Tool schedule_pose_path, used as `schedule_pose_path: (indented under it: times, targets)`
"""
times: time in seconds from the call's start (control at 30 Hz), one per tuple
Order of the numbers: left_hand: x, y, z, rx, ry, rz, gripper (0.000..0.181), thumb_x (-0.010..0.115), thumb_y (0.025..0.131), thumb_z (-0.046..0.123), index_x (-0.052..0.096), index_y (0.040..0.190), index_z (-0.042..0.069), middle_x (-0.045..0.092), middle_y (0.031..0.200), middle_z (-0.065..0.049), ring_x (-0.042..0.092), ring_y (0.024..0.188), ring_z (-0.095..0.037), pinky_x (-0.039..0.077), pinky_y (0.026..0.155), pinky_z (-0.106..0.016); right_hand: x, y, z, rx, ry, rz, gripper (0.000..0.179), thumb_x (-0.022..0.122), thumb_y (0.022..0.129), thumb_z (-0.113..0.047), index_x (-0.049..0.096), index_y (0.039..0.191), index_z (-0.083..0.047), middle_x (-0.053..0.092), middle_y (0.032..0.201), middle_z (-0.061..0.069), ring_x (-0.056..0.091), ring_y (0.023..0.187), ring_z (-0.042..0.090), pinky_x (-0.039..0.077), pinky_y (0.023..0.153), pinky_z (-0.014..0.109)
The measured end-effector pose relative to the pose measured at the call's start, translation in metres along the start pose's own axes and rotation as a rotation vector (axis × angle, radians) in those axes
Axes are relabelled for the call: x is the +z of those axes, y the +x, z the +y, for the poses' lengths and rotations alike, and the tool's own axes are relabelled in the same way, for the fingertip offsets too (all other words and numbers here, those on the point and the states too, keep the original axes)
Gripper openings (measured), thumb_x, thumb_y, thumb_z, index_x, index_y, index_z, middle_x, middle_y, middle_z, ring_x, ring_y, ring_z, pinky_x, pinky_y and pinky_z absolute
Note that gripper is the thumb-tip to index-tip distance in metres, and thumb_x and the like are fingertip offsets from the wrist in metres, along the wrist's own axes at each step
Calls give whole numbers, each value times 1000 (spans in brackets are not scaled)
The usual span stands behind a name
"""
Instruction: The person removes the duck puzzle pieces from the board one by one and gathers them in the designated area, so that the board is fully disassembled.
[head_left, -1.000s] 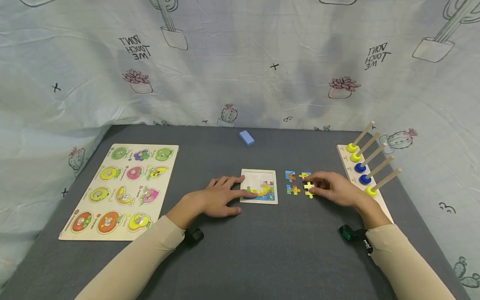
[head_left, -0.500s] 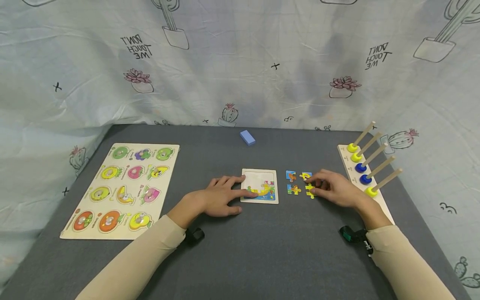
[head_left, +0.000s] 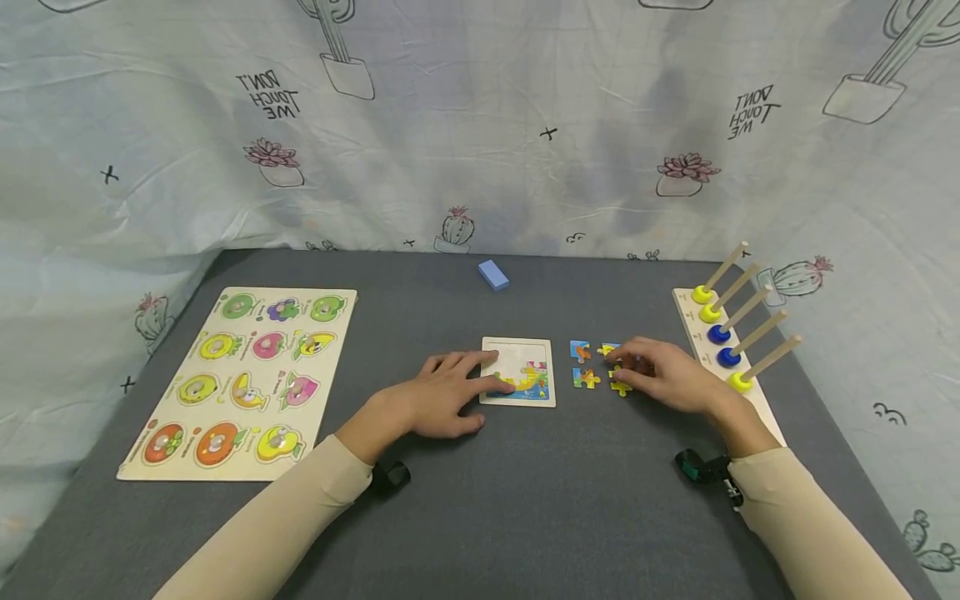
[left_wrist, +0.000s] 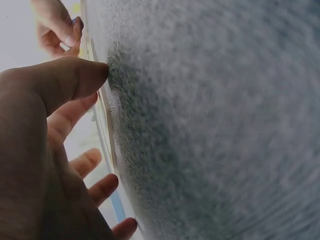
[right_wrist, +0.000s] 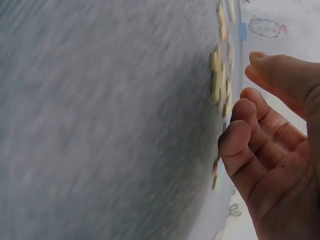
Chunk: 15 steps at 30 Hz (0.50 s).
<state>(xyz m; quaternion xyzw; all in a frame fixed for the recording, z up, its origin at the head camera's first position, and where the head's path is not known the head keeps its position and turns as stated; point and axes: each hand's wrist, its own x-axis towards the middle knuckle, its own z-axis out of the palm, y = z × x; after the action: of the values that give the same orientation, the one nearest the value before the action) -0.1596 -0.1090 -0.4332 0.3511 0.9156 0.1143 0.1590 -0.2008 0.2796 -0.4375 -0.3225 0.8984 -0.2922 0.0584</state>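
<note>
Backdrop (head_left: 465, 92): flipped "DON'T TOUCH ME". Left hand (head_left: 448, 398) spread on puzzle tray (head_left: 517, 350); right hand (head_left: 663, 375) at pieces (head_left: 587, 379) right of it, can't tell if pinching. Fruit board (head_left: 232, 367) left, blue block (head_left: 493, 275) behind.

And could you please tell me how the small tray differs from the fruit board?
The tray is small and nearly square; the board is larger and oblong. The tray is only partly filled, with its far part bare, while the board shows pictures in rows all over. The left hand has fingers on the tray; no fingers are on the board. Both are pale and lie flat on the grey table.
</note>
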Motion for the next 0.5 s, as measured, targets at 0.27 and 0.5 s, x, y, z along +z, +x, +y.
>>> schedule_pose_path:
  times: [0.27, 0.5]
  targets:
    - [1, 3, 6, 63, 58, 49, 55, 62, 100, 32, 48, 153, 31, 35, 164, 1, 32, 149, -24, 25, 114, -59, 1, 14, -14, -28, 22, -25, 24, 67, 101, -15, 70, 125, -10, 61, 95, -5, 51, 71, 11, 44, 64, 28]
    - [1, 6, 17, 45, 171, 48, 59, 57, 99, 27, 43, 156, 39, 41, 161, -1, 39, 143, -27, 32, 112, -57, 4, 28, -27, -53, 32, -33, 25, 66, 102, -15, 70, 126, -8, 65, 101, -5, 56, 75, 11, 49, 66, 29]
